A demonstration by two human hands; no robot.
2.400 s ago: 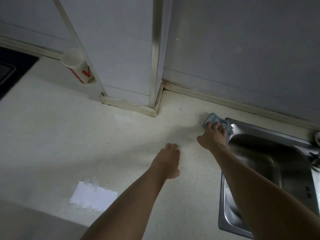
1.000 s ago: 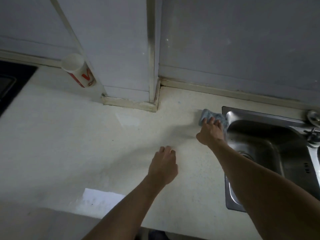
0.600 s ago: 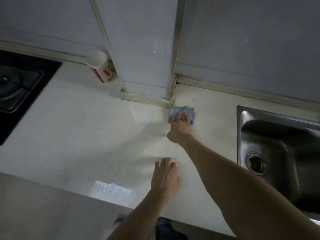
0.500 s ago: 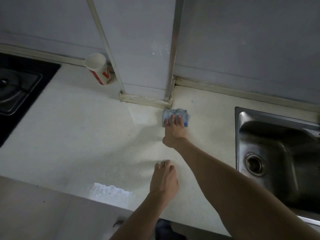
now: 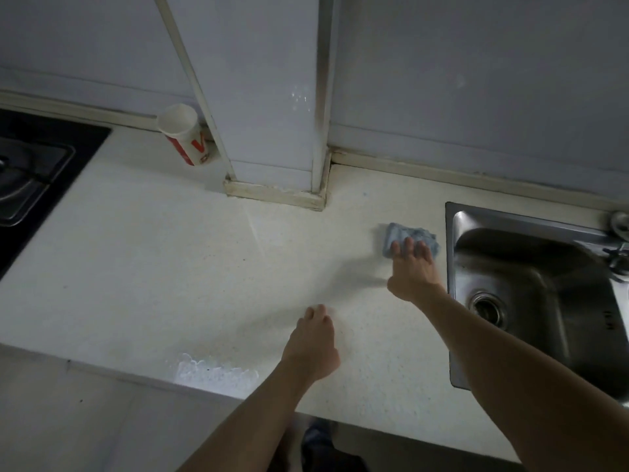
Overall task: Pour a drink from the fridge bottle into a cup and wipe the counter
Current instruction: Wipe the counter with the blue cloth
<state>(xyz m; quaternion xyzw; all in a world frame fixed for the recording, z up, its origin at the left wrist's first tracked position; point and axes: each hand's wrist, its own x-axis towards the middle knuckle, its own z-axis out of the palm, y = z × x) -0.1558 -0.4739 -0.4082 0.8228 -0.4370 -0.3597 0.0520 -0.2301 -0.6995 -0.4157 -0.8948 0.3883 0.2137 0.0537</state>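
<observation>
Bare left hand (image 5: 313, 342) and right hand (image 5: 413, 270) on slim bare forearms (image 5: 510, 362), perhaps dark trousers (image 5: 323, 447) below

The scene is dim, with a cool grey cast and fine grain. The brightest spot is a washed-out white patch on the counter (image 5: 136, 267) edge at 7 o'clock. A soft shadow spreads from the right hand (image 5: 413, 274) toward 9 o'clock. Small glints speckle the pillar (image 5: 265, 97) at 12 o'clock. The stove (image 5: 30, 172) at 9 o'clock and the tap (image 5: 617, 253) at 3 o'clock are smeared by blur. The sink (image 5: 561, 267) has a dull sheen. The pillar's straight edges lean, bent by the wide lens.
</observation>
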